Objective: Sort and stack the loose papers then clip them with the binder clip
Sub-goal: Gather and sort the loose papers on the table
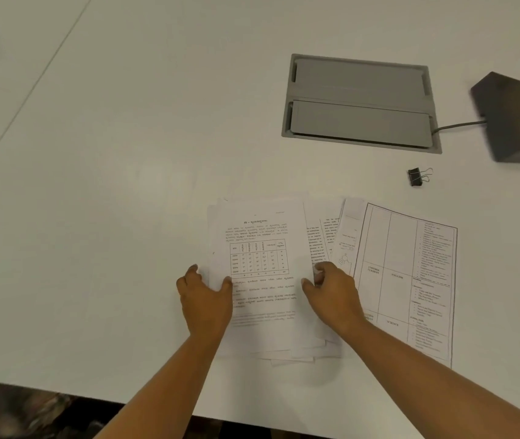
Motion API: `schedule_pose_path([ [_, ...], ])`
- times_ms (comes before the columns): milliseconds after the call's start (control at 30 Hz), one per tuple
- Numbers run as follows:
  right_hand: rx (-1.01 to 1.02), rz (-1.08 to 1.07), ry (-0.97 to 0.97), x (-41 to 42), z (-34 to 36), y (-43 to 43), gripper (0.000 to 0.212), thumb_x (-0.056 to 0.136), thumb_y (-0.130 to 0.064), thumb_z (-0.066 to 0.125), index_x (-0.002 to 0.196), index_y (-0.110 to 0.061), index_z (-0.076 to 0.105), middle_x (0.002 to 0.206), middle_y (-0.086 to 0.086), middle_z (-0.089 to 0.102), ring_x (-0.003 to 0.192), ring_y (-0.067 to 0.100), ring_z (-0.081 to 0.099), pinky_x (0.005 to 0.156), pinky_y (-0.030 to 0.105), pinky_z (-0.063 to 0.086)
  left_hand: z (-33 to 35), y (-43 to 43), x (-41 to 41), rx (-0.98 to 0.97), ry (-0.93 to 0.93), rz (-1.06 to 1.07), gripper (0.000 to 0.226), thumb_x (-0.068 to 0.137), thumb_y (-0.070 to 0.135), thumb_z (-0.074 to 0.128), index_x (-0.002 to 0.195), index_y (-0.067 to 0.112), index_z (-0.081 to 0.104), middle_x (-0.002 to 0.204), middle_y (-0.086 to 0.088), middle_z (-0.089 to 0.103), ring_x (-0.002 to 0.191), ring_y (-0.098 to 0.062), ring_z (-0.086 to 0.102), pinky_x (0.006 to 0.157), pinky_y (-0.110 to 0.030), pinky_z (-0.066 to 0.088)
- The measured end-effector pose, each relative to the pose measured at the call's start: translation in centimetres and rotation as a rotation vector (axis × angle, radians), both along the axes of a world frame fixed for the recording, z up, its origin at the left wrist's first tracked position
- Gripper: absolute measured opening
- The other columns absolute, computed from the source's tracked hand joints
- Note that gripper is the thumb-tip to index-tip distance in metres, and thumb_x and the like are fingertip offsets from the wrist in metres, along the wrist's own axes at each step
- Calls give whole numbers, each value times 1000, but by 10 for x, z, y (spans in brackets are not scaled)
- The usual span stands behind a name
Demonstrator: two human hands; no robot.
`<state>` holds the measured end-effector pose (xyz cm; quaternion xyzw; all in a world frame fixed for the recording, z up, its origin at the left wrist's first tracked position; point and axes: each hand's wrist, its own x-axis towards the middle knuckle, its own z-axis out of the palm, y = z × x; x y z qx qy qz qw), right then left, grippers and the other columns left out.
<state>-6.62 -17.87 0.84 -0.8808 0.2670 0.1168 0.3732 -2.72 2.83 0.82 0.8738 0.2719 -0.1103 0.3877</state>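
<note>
A rough stack of printed papers (261,242) lies on the white table near the front edge, its top sheet showing text and a small table. My left hand (204,299) grips the stack's left edge, thumb on top. My right hand (331,293) grips its right edge. More loose sheets fan out to the right, the outermost a large sheet with a ruled grid (410,267), partly under my right forearm. A black binder clip (416,176) sits by itself on the table beyond the papers, to the right, apart from both hands.
A grey cable hatch (360,99) is set into the table (125,185) behind the papers. A dark wedge-shaped device (518,118) with a cable stands at the far right. The table's front edge runs just below my forearms.
</note>
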Motion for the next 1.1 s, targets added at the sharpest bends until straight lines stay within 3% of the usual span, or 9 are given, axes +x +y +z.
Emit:
schedule_pose_path([
  [167,142,-104,58,7,3,-1,35,83,-31,74,111,-13,62,83,-3,65,84,18,65,74,27,51,9,8,9,-160,67,95,43,90,22,69,128,9,54,106,-5,63,98,-26,64,85,-35,52],
  [267,254,-93,83,6,2,-1,16,84,-25,73,91,-13,67,82,4,70,83,26,70,76,37,59,8,16,7,-246,73,52,24,96,19,61,118,11,63,103,-3,69,98,-27,68,83,-37,56],
  [400,391,-109,42,-1,7,1,10,86,-20,72,89,-10,70,89,10,75,86,28,72,77,40,60,18,21,1,-328,29,4,18,101,20,53,115,14,62,104,-2,71,93,-23,69,76,-33,57],
  [467,443,-128,50,-4,11,1,11,87,-19,70,91,-8,70,89,9,75,85,27,72,75,36,61,24,22,-4,-362,5,-16,15,102,20,51,114,18,60,97,3,71,86,-18,69,67,-26,54],
  [633,496,-154,33,-18,26,-10,9,90,-22,67,93,-14,70,88,3,73,73,15,69,58,20,51,32,27,-11,-403,-35,14,16,102,21,51,115,22,60,101,1,71,86,-23,70,64,-29,54],
  [767,310,-289,-50,-37,29,-51,4,90,-25,67,93,-24,69,96,-3,72,83,19,71,73,32,55,40,35,-11,-427,-59,54,16,101,21,53,113,21,63,97,2,73,82,-25,71,62,-31,54],
  [900,-39,-417,-22,-67,25,-104,29,86,-27,70,112,-15,66,114,4,65,105,28,63,91,42,52,47,45,-9,-421,-93,50,13,100,20,55,111,21,62,96,3,73,81,-24,70,64,-32,54],
  [1000,-299,-465,198,-88,15,-137,69,77,-41,75,132,-8,52,135,20,51,120,43,52,95,51,47,51,48,-9,-398,-118,26,12,100,19,55,109,20,61,95,3,71,80,-21,70,65,-33,56],
  [1100,-345,-459,387,-99,8,-150,90,71,-52,77,137,-1,43,133,26,46,121,47,47,94,54,46,56,53,-7,-376,-161,41,13,100,18,54,111,18,62,95,-1,71,79,-22,68,61,-27,52],
])
